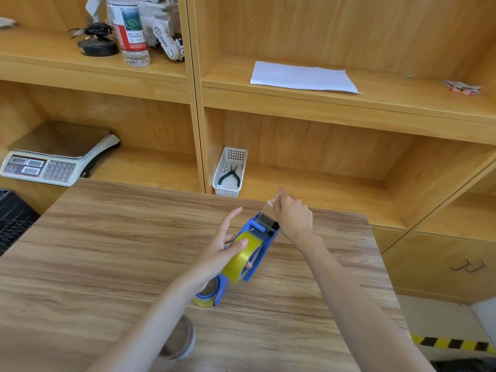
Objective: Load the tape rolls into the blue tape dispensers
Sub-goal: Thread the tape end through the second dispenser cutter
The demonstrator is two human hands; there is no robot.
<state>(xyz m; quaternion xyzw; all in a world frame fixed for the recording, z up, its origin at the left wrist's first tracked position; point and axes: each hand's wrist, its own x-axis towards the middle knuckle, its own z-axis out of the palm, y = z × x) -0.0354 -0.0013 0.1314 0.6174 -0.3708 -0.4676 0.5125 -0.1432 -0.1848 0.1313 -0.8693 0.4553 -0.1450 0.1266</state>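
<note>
A blue tape dispenser is held above the wooden table with a yellowish tape roll seated in it. My left hand grips the roll and dispenser, thumb pressed on the roll, index finger sticking out. My right hand pinches the clear tape end pulled up past the dispenser's black roller. A second blue dispenser with a roll lies on the table under my left wrist. Another tape roll, clear with a brown core, sits near the table's front, partly hidden by my left forearm.
Wooden shelves stand behind the table. A white basket with green pliers sits on the low shelf, a weighing scale at left. Higher up lie a paper sheet, a water bottle and small robot models.
</note>
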